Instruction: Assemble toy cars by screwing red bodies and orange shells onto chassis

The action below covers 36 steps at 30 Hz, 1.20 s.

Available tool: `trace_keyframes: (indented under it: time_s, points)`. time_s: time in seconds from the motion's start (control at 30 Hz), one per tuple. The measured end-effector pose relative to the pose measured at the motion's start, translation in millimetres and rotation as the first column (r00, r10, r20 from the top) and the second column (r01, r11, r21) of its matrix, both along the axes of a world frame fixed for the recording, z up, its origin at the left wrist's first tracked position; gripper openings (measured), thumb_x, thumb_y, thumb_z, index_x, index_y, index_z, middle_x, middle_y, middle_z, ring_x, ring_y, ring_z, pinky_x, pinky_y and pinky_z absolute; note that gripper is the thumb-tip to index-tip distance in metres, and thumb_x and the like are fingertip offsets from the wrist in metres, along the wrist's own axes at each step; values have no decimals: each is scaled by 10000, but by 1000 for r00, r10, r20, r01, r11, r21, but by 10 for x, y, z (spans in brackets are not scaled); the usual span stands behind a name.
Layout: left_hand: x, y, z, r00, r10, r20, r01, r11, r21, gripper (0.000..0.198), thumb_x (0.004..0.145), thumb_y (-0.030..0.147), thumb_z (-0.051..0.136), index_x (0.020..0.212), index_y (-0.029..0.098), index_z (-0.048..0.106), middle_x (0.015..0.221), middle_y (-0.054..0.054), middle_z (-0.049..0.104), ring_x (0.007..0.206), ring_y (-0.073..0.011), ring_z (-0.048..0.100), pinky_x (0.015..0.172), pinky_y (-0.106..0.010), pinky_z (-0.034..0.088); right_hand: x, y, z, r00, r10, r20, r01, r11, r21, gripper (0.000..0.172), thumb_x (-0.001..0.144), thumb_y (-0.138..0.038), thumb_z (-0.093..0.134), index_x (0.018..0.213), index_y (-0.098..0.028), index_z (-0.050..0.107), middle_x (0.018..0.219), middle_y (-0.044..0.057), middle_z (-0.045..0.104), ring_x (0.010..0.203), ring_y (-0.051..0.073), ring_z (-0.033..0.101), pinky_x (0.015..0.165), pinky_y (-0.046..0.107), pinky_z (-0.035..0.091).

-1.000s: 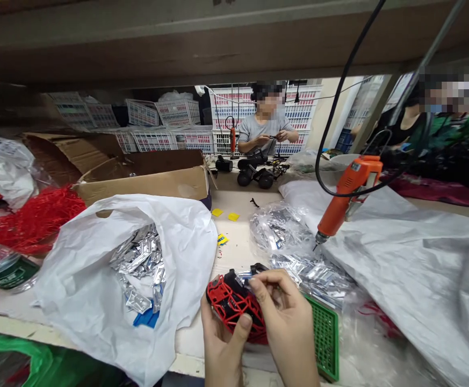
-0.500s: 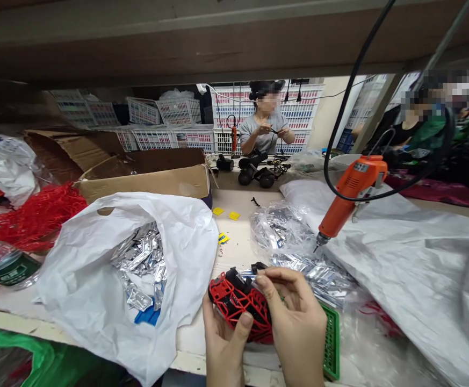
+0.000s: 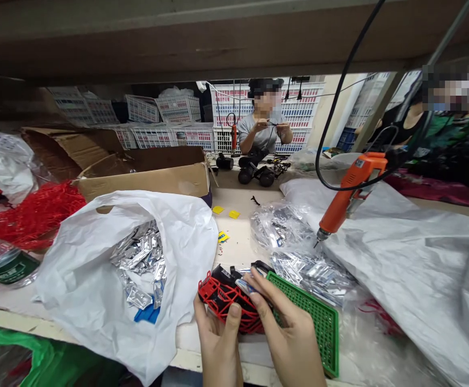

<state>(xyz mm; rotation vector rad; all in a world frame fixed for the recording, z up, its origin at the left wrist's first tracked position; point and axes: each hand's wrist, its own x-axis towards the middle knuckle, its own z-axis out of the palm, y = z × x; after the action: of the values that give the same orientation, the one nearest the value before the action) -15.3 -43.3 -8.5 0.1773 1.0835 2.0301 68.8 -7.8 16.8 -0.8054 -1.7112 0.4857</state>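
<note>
My left hand (image 3: 220,336) is closed around a toy car's cage-like body shell (image 3: 230,303), red lattice over black parts, with the thumb pressed on the near side. My right hand (image 3: 284,328) is at the shell's right end, its fingers fairly straight and pressed toward the thumb. Between them is a small silver and blue plate (image 3: 245,286), laid against the top of the shell. The right fingers partly hide the shell's far end. Close beside my right hand lies a green perforated tray (image 3: 318,317).
A white bag (image 3: 189,252) of silver plates lies left, with a cardboard box (image 3: 149,180) behind. An orange electric screwdriver (image 3: 345,193) hangs at right above clear bags (image 3: 302,269) of similar plates. A co-worker (image 3: 264,126) handles a black cable across the bench.
Both hands and the shell have shifted slightly left, uncovering more of the green tray. My right fingers have straightened, and the silver and blue plate shows more clearly. The hanging screwdriver has swung slightly.
</note>
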Motion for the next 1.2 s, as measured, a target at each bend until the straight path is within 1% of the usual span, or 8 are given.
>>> trace_keyframes:
  time_s: [0.17,0.33,0.47,0.57,0.67,0.77,1.03,1.2]
  points:
    - [16,-11,23,1000,-12,0,12,1000,9,823,646,496,949,1339,290,556,1223,-82,765,1067,-208,746,899,-252,585,88,34,51,997,42,63,-52,985,166,330,957,-129,640,1260,-195,752,1191,62,786,1045,188,782,965,200,574]
    - [17,-12,-23,999,-11,-41,11,1000,-3,862,639,515,945,1369,283,551,1251,-100,747,1138,-261,732,934,-301,589,144,70,106,995,76,67,-88,975,205,277,961,-116,637,1198,-160,774,1150,78,805,1020,164,789,989,171,546]
    - [17,-12,-68,996,-20,-81,20,1000,-7,861,658,529,928,1387,287,539,1315,-102,721,1239,-276,685,999,-309,558,157,30,66,996,74,57,-86,965,249,303,933,-56,647,1201,-136,761,1171,101,800,1063,169,779,1009,201,558]
    - [14,-16,-81,997,-17,-76,17,1000,-6,866,655,523,934,1386,288,535,1311,-98,723,1211,-251,700,971,-271,561,140,-1,-7,995,61,77,-81,950,300,323,928,-27,637,1221,-109,747,1196,133,788,1114,183,762,1037,233,556]
    - [9,-21,-78,999,-19,-48,18,1000,-7,874,646,509,945,1387,306,527,1290,-83,735,1144,-219,729,926,-235,570,116,-10,-81,994,50,102,-79,947,312,327,941,-25,616,1237,-94,736,1226,153,773,1167,191,739,1053,247,549]
    - [4,-27,-71,1000,-14,-27,14,1000,1,877,645,500,947,1391,308,528,1310,-89,730,1160,-234,726,939,-254,575,108,-6,-122,990,66,127,-102,946,306,374,953,-19,581,1300,-92,700,1279,156,749,1228,190,704,1074,256,532]
    - [6,-28,-59,997,-64,-40,65,998,19,976,660,500,938,1487,267,476,1333,-137,725,1244,-300,693,1018,-334,565,208,17,-8,981,108,162,-145,959,242,338,934,-9,596,1229,-96,734,1249,146,764,1172,181,735,1059,223,527]
    - [16,-25,-104,994,-68,-84,69,998,2,978,661,507,933,1493,254,488,1346,-138,720,1296,-311,657,1054,-336,546,201,-13,-50,982,43,181,-100,942,320,379,930,5,587,1279,-83,705,1261,156,758,1195,195,726,1065,259,548]
